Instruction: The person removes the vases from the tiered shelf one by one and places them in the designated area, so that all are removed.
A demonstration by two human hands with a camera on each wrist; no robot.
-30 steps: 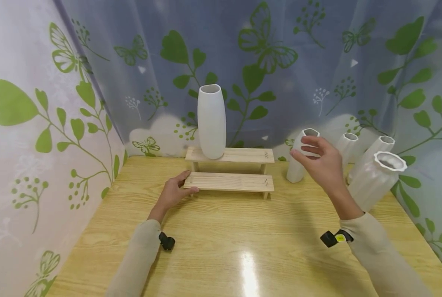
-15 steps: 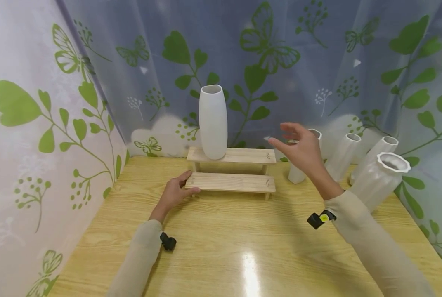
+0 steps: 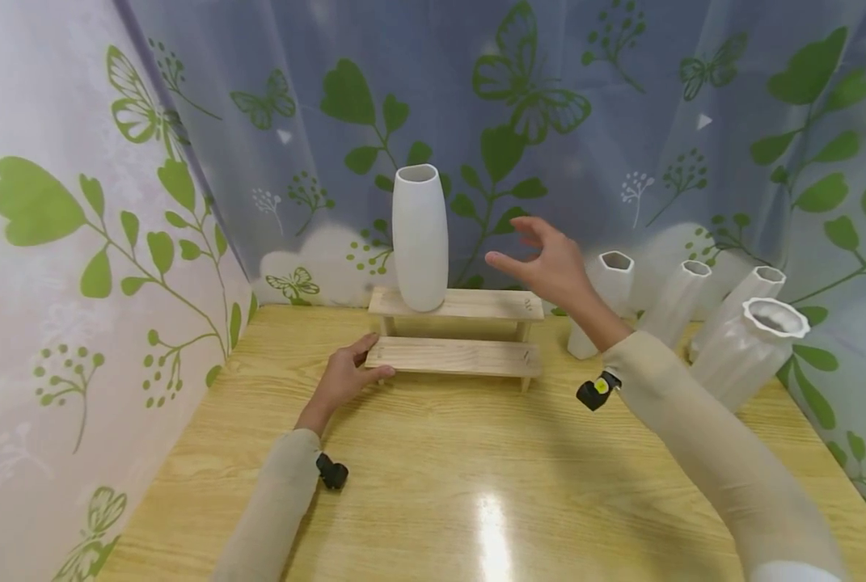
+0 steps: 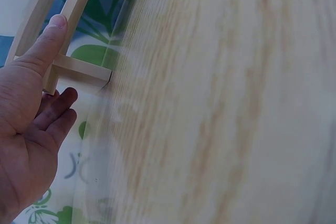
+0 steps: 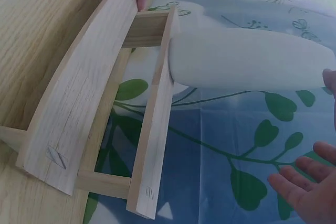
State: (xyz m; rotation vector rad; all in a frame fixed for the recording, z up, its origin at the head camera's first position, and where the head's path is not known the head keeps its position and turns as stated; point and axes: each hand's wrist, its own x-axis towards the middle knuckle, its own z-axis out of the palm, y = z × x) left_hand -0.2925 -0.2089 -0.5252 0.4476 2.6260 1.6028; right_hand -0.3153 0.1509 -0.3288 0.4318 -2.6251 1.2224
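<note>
Leftward from the group of vases, the right hand (image 3: 549, 267) has swung across and now hangs in the air above the right end of the stand's (image 3: 456, 331) top step, close to the tall vase (image 3: 420, 236) but not touching it. Its fingers are spread and gently bent, thumb apart from them, holding nothing; the opening faces the vase, much as a hand shapes itself to take a round body from the side.

That vase stands upright on the left part of the top step. The left hand (image 3: 345, 374) has not shifted: it grips the left end of the lower step, thumb on top and fingers beneath, which looks like a way to keep the light stand from sliding on the table (image 3: 433, 485).

Right of the stand, four more white vases (image 3: 694, 319) stand on the table, all apart from the right hand. A leaf-print curtain (image 3: 622, 121) hangs behind the stand.
</note>
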